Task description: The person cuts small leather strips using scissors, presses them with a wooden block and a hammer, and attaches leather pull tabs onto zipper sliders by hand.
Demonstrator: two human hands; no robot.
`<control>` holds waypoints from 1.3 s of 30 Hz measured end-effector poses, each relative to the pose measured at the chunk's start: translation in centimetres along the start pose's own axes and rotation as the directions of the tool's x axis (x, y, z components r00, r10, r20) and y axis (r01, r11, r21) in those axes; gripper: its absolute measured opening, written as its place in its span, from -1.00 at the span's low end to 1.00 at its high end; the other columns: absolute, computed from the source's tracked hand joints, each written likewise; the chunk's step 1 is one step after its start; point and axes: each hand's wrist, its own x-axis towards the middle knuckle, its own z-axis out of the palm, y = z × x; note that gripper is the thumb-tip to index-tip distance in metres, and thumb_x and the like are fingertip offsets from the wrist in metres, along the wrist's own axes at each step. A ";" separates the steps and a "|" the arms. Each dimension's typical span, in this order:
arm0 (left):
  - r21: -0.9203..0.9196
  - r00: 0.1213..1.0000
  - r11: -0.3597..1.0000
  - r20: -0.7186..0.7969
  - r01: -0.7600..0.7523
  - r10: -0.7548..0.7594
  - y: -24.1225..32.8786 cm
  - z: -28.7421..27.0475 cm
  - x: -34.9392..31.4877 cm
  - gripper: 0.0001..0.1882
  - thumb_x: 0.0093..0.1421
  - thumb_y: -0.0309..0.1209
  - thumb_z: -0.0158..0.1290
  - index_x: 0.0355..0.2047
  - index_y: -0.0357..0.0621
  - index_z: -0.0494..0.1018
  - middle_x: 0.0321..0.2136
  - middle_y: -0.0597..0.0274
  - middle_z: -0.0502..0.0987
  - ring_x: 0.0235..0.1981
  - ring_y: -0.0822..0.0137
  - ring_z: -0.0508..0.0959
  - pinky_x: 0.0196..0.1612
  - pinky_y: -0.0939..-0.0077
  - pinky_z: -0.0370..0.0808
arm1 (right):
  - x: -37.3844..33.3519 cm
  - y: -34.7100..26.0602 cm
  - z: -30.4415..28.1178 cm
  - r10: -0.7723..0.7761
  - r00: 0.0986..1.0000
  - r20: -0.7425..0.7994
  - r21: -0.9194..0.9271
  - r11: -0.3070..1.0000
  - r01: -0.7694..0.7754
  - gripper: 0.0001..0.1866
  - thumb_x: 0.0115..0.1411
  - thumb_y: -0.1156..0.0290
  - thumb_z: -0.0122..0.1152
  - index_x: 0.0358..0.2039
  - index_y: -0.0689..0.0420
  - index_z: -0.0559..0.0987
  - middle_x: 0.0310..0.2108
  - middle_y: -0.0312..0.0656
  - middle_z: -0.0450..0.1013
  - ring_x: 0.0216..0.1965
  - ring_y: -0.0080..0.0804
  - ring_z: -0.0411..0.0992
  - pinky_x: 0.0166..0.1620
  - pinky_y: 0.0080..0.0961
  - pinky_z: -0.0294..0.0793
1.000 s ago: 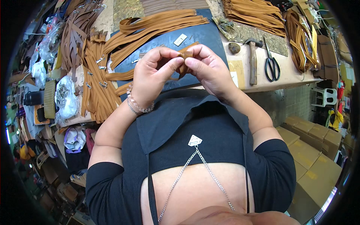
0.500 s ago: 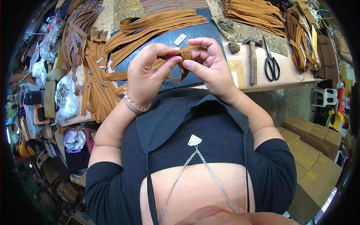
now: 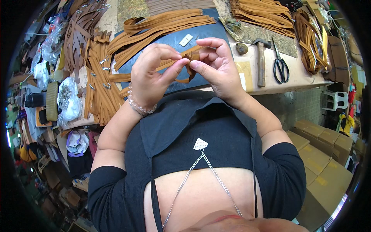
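Above the table's near edge, my left hand (image 3: 154, 75) and my right hand (image 3: 219, 71) meet fingertip to fingertip. Between them they pinch the end of a tan-brown zipper (image 3: 192, 57), thumbs against forefingers. Part of that zipper loops down below the fingers, and another stretch runs off to the left behind my left hand. The fingers hide whatever sits right at the pinch. Behind my hands, a dark blue board (image 3: 162, 42) bears more tan zippers (image 3: 166, 25) and a small pale rectangular block (image 3: 186, 40).
Tan zippers with metal pulls (image 3: 102, 87) hang over the table's left side. To the right lie a hammer (image 3: 261, 63), black-handled scissors (image 3: 281, 69) and a round stone-like lump (image 3: 241, 48). Farther back are zipper bundles (image 3: 262, 17). Cardboard boxes (image 3: 320, 154) stand at lower right.
Both hands stay in nearly the same place, still pinching the zipper. The left fingertips have shifted slightly, and the zipper end has tilted a little.
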 end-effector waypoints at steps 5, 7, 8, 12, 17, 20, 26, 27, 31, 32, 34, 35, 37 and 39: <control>0.028 0.985 0.985 0.030 0.170 -0.171 -1.9 -2.1 1.1 -0.86 0.20 -0.47 0.27 -0.30 -0.25 0.54 -0.34 0.25 0.58 -0.29 0.43 0.55 -0.19 0.57 0.49 | -0.2 -0.2 -1.6 0.000 1.000 -0.028 -0.061 0.998 -0.002 -0.64 0.28 0.60 0.24 0.02 0.11 0.35 -0.17 -0.27 0.43 -0.14 -0.57 0.45 -0.02 -0.60 0.50; 0.023 0.927 0.931 0.083 0.365 -0.365 -3.4 -2.7 1.3 -0.85 0.36 -0.41 0.13 -0.24 -0.29 0.54 -0.30 0.34 0.57 -0.27 0.59 0.49 -0.16 0.67 0.44 | -0.6 -1.3 -2.3 0.134 0.990 -0.035 -0.072 0.988 -0.137 -0.73 0.27 0.61 0.25 -0.10 0.11 0.39 -0.17 -0.29 0.44 -0.15 -0.59 0.46 -0.05 -0.60 0.53; 0.024 0.926 0.930 0.077 0.368 -0.369 -3.5 -2.7 1.0 -0.85 0.36 -0.41 0.13 -0.24 -0.29 0.54 -0.30 0.34 0.57 -0.27 0.59 0.49 -0.16 0.67 0.44 | -0.8 -1.3 -2.2 0.138 0.990 -0.029 -0.072 0.987 -0.140 -0.73 0.27 0.61 0.25 -0.10 0.11 0.39 -0.17 -0.29 0.44 -0.15 -0.59 0.46 -0.05 -0.60 0.53; -0.229 0.837 0.814 0.281 0.534 -0.470 -2.1 -1.7 0.4 -0.87 0.33 -0.47 0.15 -0.19 -0.29 0.57 -0.25 0.30 0.59 -0.20 0.53 0.54 -0.08 0.61 0.47 | -1.3 -0.5 -1.9 0.067 0.997 -0.044 -0.221 0.972 -0.075 -0.74 0.24 0.59 0.30 -0.14 0.13 0.41 -0.23 -0.31 0.46 -0.18 -0.64 0.48 -0.09 -0.64 0.51; -0.213 0.773 0.796 0.470 0.567 -0.425 0.4 -1.0 0.5 -0.82 0.25 -0.52 0.20 -0.15 -0.30 0.56 -0.18 0.26 0.56 -0.14 0.48 0.54 -0.01 0.57 0.49 | -1.1 -0.2 -1.7 -0.081 0.997 -0.017 -0.464 0.883 0.063 -0.72 0.19 0.56 0.38 -0.20 0.15 0.42 -0.34 -0.32 0.47 -0.31 -0.66 0.47 -0.21 -0.65 0.52; -0.229 0.766 0.771 0.456 0.594 -0.454 0.2 -0.9 0.2 -0.83 0.23 -0.53 0.23 -0.17 -0.29 0.56 -0.20 0.27 0.55 -0.15 0.48 0.54 -0.01 0.56 0.50 | -0.9 -0.1 -1.5 -0.147 0.988 0.046 -0.507 0.849 0.150 -0.72 0.19 0.57 0.38 -0.20 0.15 0.42 -0.33 -0.31 0.48 -0.31 -0.67 0.46 -0.24 -0.67 0.51; -0.283 0.708 0.678 0.498 0.679 -0.501 0.2 -0.8 0.1 -0.86 0.25 -0.53 0.21 -0.20 -0.30 0.56 -0.20 0.28 0.55 -0.16 0.49 0.54 -0.03 0.59 0.50 | -1.2 -0.5 -1.4 -0.123 0.992 0.032 -0.468 0.875 0.123 -0.70 0.20 0.54 0.38 -0.17 0.16 0.41 -0.32 -0.30 0.48 -0.29 -0.63 0.48 -0.19 -0.62 0.53; -0.287 0.689 0.653 0.509 0.701 -0.516 0.5 -0.9 0.2 -0.86 0.25 -0.52 0.21 -0.21 -0.31 0.56 -0.21 0.28 0.56 -0.17 0.49 0.55 -0.03 0.59 0.50 | -1.1 -0.6 -1.4 -0.123 0.992 0.030 -0.468 0.875 0.122 -0.70 0.20 0.54 0.38 -0.17 0.16 0.41 -0.32 -0.30 0.48 -0.29 -0.63 0.48 -0.19 -0.62 0.53; -0.309 0.691 0.643 0.517 0.701 -0.505 0.6 -0.8 -0.1 -0.89 0.24 -0.52 0.22 -0.25 -0.31 0.57 -0.25 0.27 0.57 -0.20 0.48 0.55 -0.07 0.57 0.50 | -0.7 -0.9 -1.3 -0.197 0.977 0.076 -0.503 0.839 0.208 -0.70 0.19 0.56 0.35 -0.15 0.16 0.40 -0.30 -0.29 0.48 -0.25 -0.59 0.49 -0.15 -0.57 0.53; -0.309 0.691 0.643 0.519 0.701 -0.504 0.7 -0.8 0.0 -0.89 0.24 -0.52 0.22 -0.25 -0.31 0.57 -0.25 0.27 0.57 -0.20 0.48 0.55 -0.07 0.57 0.50 | -0.7 -1.0 -1.3 -0.181 0.980 0.077 -0.489 0.850 0.196 -0.71 0.19 0.57 0.33 -0.15 0.16 0.40 -0.28 -0.28 0.48 -0.23 -0.58 0.49 -0.13 -0.56 0.53; -0.206 0.773 0.811 0.495 0.548 -0.397 0.9 -0.8 0.2 -0.90 0.21 -0.53 0.24 -0.29 -0.31 0.58 -0.28 0.25 0.58 -0.23 0.45 0.55 -0.10 0.56 0.49 | -0.7 -1.4 -1.0 -0.109 0.993 0.041 -0.436 0.893 0.116 -0.71 0.19 0.58 0.32 -0.15 0.15 0.40 -0.27 -0.29 0.47 -0.21 -0.58 0.48 -0.12 -0.57 0.52; -0.206 0.772 0.810 0.496 0.548 -0.397 0.9 -0.8 0.2 -0.90 0.21 -0.53 0.24 -0.29 -0.31 0.58 -0.28 0.25 0.58 -0.23 0.45 0.55 -0.10 0.56 0.49 | -0.7 -1.5 -0.9 -0.033 0.999 0.012 -0.378 0.925 0.035 -0.71 0.19 0.59 0.31 -0.14 0.15 0.40 -0.26 -0.29 0.46 -0.20 -0.59 0.47 -0.10 -0.58 0.51; -0.209 0.794 0.829 0.476 0.519 -0.377 0.9 -0.7 0.1 -0.90 0.17 -0.54 0.26 -0.31 -0.30 0.58 -0.31 0.23 0.58 -0.25 0.43 0.56 -0.13 0.54 0.48 | -0.7 -1.8 -0.9 0.006 1.000 0.007 -0.349 0.937 -0.003 -0.71 0.19 0.60 0.29 -0.15 0.14 0.39 -0.26 -0.30 0.45 -0.20 -0.60 0.45 -0.10 -0.59 0.50; -0.190 0.811 0.859 0.475 0.475 -0.343 1.0 -0.7 0.1 -0.88 0.16 -0.54 0.27 -0.31 -0.30 0.58 -0.32 0.23 0.59 -0.25 0.42 0.56 -0.13 0.53 0.49 | -0.7 -1.7 -1.0 0.044 0.999 0.001 -0.320 0.947 -0.041 -0.72 0.20 0.61 0.28 -0.16 0.13 0.37 -0.26 -0.30 0.44 -0.21 -0.61 0.44 -0.09 -0.59 0.49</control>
